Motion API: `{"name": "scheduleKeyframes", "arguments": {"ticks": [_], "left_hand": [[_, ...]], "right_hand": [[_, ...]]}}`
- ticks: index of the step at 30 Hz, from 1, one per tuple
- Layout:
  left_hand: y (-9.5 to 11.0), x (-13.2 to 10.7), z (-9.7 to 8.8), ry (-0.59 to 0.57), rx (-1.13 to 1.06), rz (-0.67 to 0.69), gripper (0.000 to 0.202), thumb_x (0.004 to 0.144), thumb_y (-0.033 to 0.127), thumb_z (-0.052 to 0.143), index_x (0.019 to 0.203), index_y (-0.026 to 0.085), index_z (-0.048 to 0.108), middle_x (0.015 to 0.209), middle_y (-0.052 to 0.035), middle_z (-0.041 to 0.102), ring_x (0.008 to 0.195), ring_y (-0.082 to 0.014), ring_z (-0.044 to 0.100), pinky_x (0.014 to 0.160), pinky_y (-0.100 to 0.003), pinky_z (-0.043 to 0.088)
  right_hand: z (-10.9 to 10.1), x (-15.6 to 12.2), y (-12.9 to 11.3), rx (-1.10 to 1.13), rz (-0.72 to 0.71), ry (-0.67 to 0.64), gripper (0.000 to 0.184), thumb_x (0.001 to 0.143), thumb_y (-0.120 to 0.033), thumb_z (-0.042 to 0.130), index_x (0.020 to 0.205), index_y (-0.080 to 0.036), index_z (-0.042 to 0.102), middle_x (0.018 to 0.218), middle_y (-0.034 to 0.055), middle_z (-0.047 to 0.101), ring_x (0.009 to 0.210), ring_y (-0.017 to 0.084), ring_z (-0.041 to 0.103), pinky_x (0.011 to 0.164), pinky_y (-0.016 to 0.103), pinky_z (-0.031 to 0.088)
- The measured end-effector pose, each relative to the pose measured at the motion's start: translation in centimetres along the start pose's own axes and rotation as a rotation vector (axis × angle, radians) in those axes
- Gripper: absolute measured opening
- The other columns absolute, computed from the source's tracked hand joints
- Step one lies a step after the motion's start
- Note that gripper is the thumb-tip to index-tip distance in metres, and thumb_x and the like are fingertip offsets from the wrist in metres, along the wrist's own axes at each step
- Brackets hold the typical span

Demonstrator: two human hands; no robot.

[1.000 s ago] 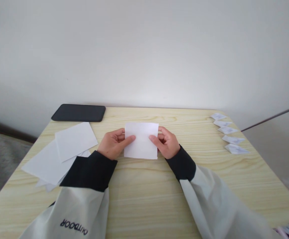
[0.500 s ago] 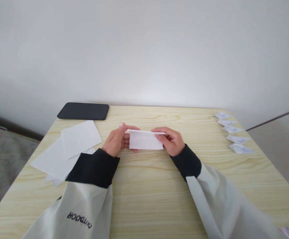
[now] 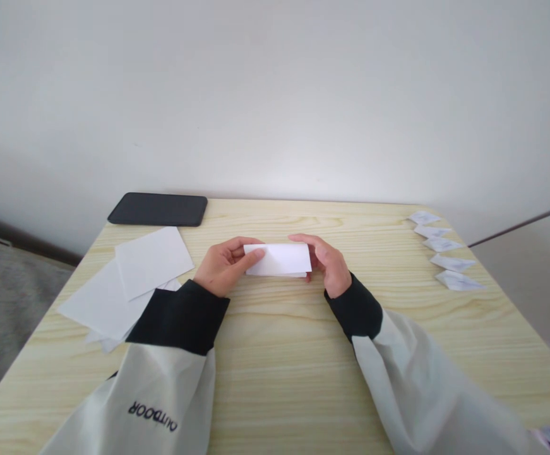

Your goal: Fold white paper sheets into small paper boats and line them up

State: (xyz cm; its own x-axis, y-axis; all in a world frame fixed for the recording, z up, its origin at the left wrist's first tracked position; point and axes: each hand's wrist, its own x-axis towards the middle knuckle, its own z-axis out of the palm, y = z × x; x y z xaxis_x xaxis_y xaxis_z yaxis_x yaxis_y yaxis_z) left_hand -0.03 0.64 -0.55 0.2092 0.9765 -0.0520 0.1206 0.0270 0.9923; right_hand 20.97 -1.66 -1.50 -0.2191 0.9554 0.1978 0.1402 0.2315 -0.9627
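Observation:
A small white sheet of paper (image 3: 281, 259), folded into a narrow strip, is held above the middle of the table. My left hand (image 3: 227, 264) grips its left end, thumb on the front face and fingers behind. Around the right end curves my right hand (image 3: 329, 262). Its index finger reaches along the top edge, a fingertip shows below the lower corner, and the thumb is off the paper's face. Whether the fingers behind touch the paper is hidden.
Loose white paper sheets (image 3: 154, 262) overlap on the left, partly under my left sleeve. A black phone (image 3: 158, 210) lies at the back left. Several folded paper pieces (image 3: 452, 262) line the right side of the wooden table (image 3: 284, 366). A white wall (image 3: 275, 101) stands behind.
My left thumb has come down onto the paper's front. My right thumb has let go of the right end. The upper layer now lies folded over toward me, with a lower edge showing beneath.

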Motion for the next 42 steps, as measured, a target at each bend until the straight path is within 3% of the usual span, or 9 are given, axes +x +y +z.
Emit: {"name": "scheduleKeyframes", "arguments": {"ticks": [3, 7, 19, 35, 42], "left_hand": [[0.27, -0.09, 0.04, 0.004, 0.003, -0.003, 0.046, 0.063, 0.051, 0.073, 0.089, 0.013, 0.067, 0.069, -0.0035, 0.069, 0.058, -0.0138, 0.059, 0.051, -0.022, 0.044], [0.9, -0.17, 0.19, 0.016, 0.027, 0.0, 0.05, 0.061, 0.057, 0.071, 0.084, 0.014, 0.068, 0.067, -0.0032, 0.069, 0.057, -0.0148, 0.059, 0.049, -0.022, 0.044], [0.55, -0.17, 0.16, 0.027, 0.077, -0.024, 0.043, 0.064, 0.052, 0.07, 0.084, 0.014, 0.069, 0.055, 0.0005, 0.063, 0.049, -0.0117, 0.053, 0.046, -0.021, 0.04], [0.12, -0.17, -0.05, 0.012, 0.076, -0.023, 0.04, 0.067, 0.047, 0.072, 0.09, 0.014, 0.071, 0.064, -0.0023, 0.07, 0.052, -0.0119, 0.057, 0.048, -0.02, 0.045], [0.04, -0.12, 0.06, 0.024, 0.04, -0.05, 0.04, 0.063, 0.045, 0.075, 0.088, 0.014, 0.071, 0.065, -0.0022, 0.071, 0.054, -0.0111, 0.058, 0.05, -0.019, 0.045]], "right_hand": [[0.17, 0.13, 0.03, -0.11, -0.02, 0.044, 0.043, 0.09, -0.049, 0.039, 0.111, -0.019, 0.061, 0.059, -0.001, 0.054, 0.045, 0.011, 0.048, 0.044, 0.025, 0.04], [0.6, 0.4, 0.39, -0.198, -0.004, 0.11, 0.03, 0.083, -0.044, 0.056, 0.099, -0.019, 0.062, 0.062, -0.0011, 0.056, 0.043, 0.008, 0.043, 0.04, 0.023, 0.036], [0.77, 0.42, 0.6, -0.211, -0.013, 0.09, 0.026, 0.083, -0.04, 0.057, 0.097, -0.019, 0.062, 0.056, -0.0036, 0.052, 0.042, 0.008, 0.043, 0.04, 0.023, 0.035], [0.73, 0.44, 0.63, -0.219, 0.014, 0.065, 0.028, 0.085, -0.04, 0.055, 0.101, -0.019, 0.062, 0.062, -0.001, 0.058, 0.045, 0.009, 0.045, 0.041, 0.023, 0.036], [0.77, 0.5, 0.6, -0.193, 0.014, 0.06, 0.028, 0.085, -0.038, 0.055, 0.101, -0.018, 0.063, 0.057, -0.0027, 0.053, 0.044, 0.008, 0.043, 0.04, 0.022, 0.035]]}}
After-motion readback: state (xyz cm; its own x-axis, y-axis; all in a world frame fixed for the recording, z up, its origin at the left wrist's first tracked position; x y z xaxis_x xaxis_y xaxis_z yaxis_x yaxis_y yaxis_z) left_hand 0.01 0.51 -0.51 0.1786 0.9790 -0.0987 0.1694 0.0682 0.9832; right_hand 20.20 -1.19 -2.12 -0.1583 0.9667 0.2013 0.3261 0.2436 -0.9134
